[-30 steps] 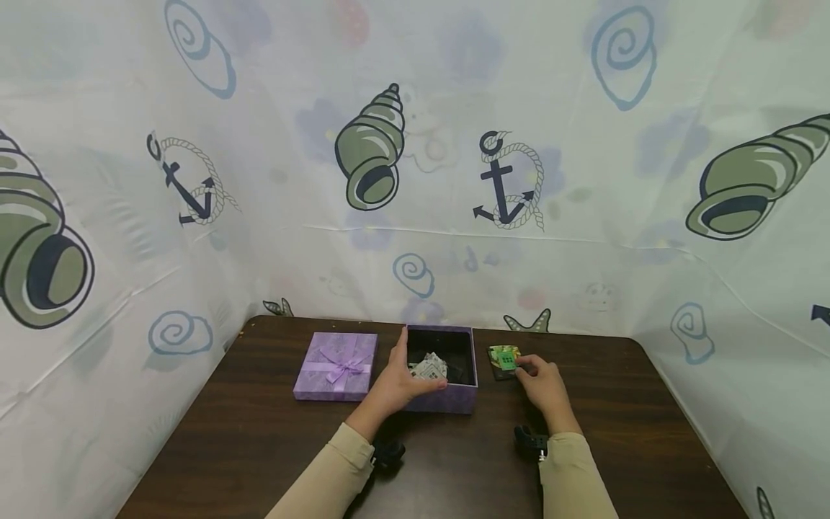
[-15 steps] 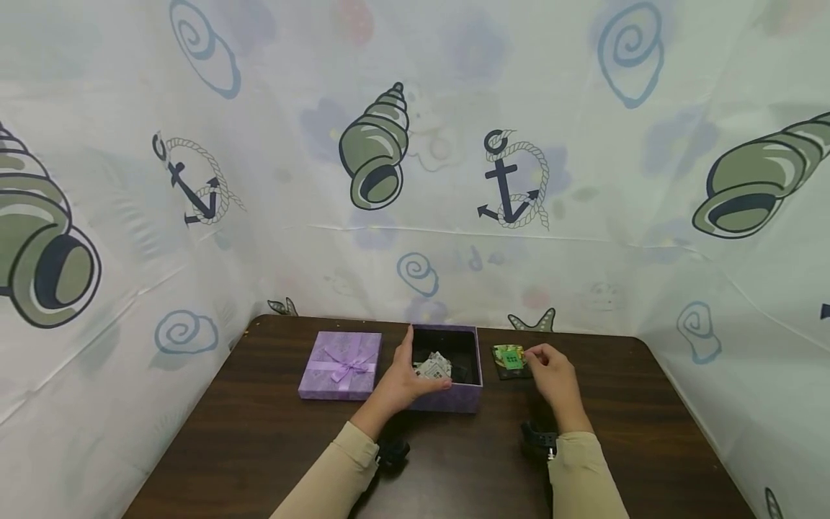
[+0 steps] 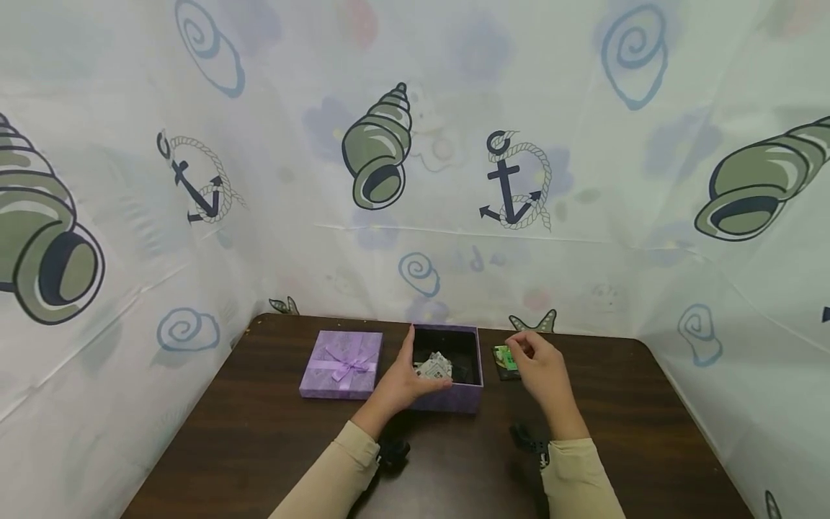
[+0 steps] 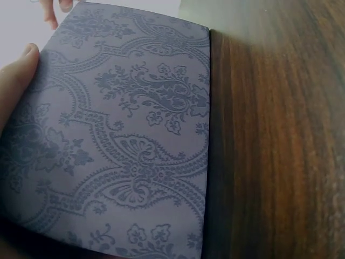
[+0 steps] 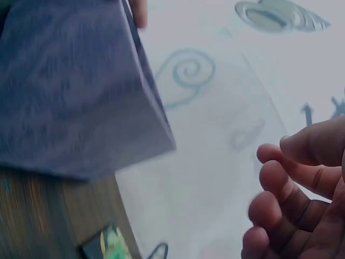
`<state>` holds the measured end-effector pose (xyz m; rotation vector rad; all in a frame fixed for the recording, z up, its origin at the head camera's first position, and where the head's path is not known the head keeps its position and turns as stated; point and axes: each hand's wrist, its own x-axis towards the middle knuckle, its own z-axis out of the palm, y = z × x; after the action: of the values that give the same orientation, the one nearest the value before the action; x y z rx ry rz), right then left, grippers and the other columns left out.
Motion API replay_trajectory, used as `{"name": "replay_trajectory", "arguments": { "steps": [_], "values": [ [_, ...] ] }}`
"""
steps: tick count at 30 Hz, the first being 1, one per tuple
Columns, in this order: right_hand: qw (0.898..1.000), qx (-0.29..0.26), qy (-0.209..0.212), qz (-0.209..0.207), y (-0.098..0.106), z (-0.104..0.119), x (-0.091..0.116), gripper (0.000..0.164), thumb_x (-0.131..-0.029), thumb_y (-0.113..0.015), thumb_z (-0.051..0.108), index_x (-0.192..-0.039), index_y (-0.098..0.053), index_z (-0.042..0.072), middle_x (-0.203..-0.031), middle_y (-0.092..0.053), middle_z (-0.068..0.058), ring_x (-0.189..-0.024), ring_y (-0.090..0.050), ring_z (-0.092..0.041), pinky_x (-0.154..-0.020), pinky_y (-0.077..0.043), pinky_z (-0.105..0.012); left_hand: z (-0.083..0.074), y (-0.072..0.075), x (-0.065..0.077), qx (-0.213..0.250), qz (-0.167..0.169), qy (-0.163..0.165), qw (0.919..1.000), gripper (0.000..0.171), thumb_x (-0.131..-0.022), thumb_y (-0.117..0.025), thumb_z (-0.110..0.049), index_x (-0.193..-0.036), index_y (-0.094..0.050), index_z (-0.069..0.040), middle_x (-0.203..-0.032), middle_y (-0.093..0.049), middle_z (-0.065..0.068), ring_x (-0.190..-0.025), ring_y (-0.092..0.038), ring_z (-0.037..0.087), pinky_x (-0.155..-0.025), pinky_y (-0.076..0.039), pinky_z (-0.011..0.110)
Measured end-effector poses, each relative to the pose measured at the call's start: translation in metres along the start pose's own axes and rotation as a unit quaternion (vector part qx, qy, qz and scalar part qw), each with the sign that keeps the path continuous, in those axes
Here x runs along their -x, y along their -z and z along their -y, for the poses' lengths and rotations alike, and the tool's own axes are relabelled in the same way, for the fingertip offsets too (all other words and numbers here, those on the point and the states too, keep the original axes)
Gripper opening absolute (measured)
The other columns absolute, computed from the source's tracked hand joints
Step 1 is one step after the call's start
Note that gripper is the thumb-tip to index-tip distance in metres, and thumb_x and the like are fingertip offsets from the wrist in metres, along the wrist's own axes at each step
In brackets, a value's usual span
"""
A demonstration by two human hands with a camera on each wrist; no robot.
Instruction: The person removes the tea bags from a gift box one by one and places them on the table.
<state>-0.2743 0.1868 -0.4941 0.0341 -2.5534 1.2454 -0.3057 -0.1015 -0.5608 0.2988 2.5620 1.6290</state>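
Note:
A purple patterned gift box (image 3: pixel 447 398) stands without its lid, pale printed packets (image 3: pixel 434 366) inside against a dark interior. My left hand (image 3: pixel 398 386) holds its near left corner, fingers along the left side and thumb (image 4: pixel 24 67) over the front rim. To the right of the box lies a small dark, flat item with a green and yellow top (image 3: pixel 503 358). Above it hovers my right hand (image 3: pixel 543 371), partly covering it. In the right wrist view its fingers (image 5: pixel 269 210) are loosely bent, thumb tip near the index finger, with nothing visible between them.
The box's purple lid (image 3: pixel 342 364), with a ribbon bow, lies left of the box. All of this is on a dark brown wooden table (image 3: pixel 259 432). A white cloth (image 3: pixel 292 267) printed with shells and anchors hangs behind the table and at both sides.
My right hand draws back from the small green-topped item, then rises and shifts left over it. My left hand stays on the box. The head view turns slightly.

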Motion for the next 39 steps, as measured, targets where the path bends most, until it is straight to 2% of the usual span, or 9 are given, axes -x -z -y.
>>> {"name": "replay_trajectory", "arguments": {
  "steps": [6,11,16,23,27,33,39],
  "values": [
    [0.999,-0.01,0.033,0.031,-0.012,0.019,0.007,0.015,-0.11,-0.069,0.029,-0.112,-0.076,0.016,-0.087,-0.068,-0.002,-0.073,-0.056,-0.016,-0.068,-0.046,-0.031,-0.001,0.0,0.001,0.006,-0.004,0.005,1.0,0.144,-0.076,-0.099,-0.056,-0.173,0.007,-0.048,-0.18,-0.026,0.021,-0.153,-0.049,0.047,-0.115,-0.048,0.067],
    [0.997,-0.01,0.059,0.046,-0.012,0.031,0.009,0.01,-0.108,-0.071,0.026,-0.111,-0.076,0.019,-0.087,-0.069,0.001,-0.077,-0.059,-0.015,-0.073,-0.049,-0.034,0.0,-0.002,0.0,0.013,0.003,0.002,0.9999,0.148,-0.073,-0.097,-0.064,-0.172,0.012,-0.046,-0.183,-0.016,0.016,-0.158,-0.043,0.045,-0.119,-0.045,0.066],
    [0.993,-0.008,0.085,0.087,-0.014,0.041,0.007,0.008,-0.108,-0.072,0.024,-0.113,-0.077,0.021,-0.101,-0.075,0.002,-0.092,-0.066,-0.016,-0.087,-0.056,-0.041,-0.002,-0.002,0.001,0.01,0.006,0.005,0.9999,0.15,-0.072,-0.095,-0.069,-0.174,0.011,-0.04,-0.184,-0.011,0.012,-0.161,-0.037,0.044,-0.122,-0.042,0.067],
    [0.978,-0.008,0.106,0.182,-0.027,0.058,-0.004,0.012,-0.107,-0.073,0.025,-0.117,-0.078,0.029,-0.113,-0.076,0.004,-0.105,-0.072,-0.017,-0.096,-0.06,-0.05,-0.002,0.001,0.003,0.012,0.012,0.002,0.9999,0.151,-0.073,-0.094,-0.07,-0.176,0.011,-0.034,-0.184,-0.014,0.013,-0.159,-0.041,0.046,-0.12,-0.043,0.068],
    [0.97,-0.014,0.112,0.214,-0.04,0.062,-0.011,0.013,-0.107,-0.073,0.023,-0.119,-0.078,0.026,-0.116,-0.077,0.003,-0.109,-0.073,-0.02,-0.098,-0.061,-0.052,-0.002,0.002,0.002,0.012,0.013,-0.001,0.9998,0.151,-0.073,-0.094,-0.07,-0.176,0.011,-0.032,-0.184,-0.014,0.014,-0.16,-0.039,0.046,-0.121,-0.041,0.069],
    [0.962,0.008,0.1,0.255,-0.054,0.062,-0.025,0.015,-0.107,-0.073,0.024,-0.12,-0.079,0.025,-0.119,-0.077,-0.001,-0.117,-0.073,-0.026,-0.103,-0.059,-0.057,0.0,0.002,0.001,0.017,0.017,-0.008,0.9997,0.148,-0.078,-0.094,-0.063,-0.177,0.009,-0.028,-0.183,-0.015,0.019,-0.158,-0.041,0.048,-0.12,-0.042,0.069],
    [0.939,0.022,0.096,0.328,-0.062,0.063,-0.045,0.024,-0.106,-0.074,0.027,-0.129,-0.077,0.023,-0.136,-0.074,-0.012,-0.129,-0.069,-0.033,-0.109,-0.056,-0.058,0.0,0.002,0.001,0.017,0.021,-0.007,0.9996,0.144,-0.082,-0.094,-0.058,-0.177,0.01,-0.028,-0.183,-0.014,0.02,-0.155,-0.045,0.049,-0.117,-0.045,0.069]
  ]
}}
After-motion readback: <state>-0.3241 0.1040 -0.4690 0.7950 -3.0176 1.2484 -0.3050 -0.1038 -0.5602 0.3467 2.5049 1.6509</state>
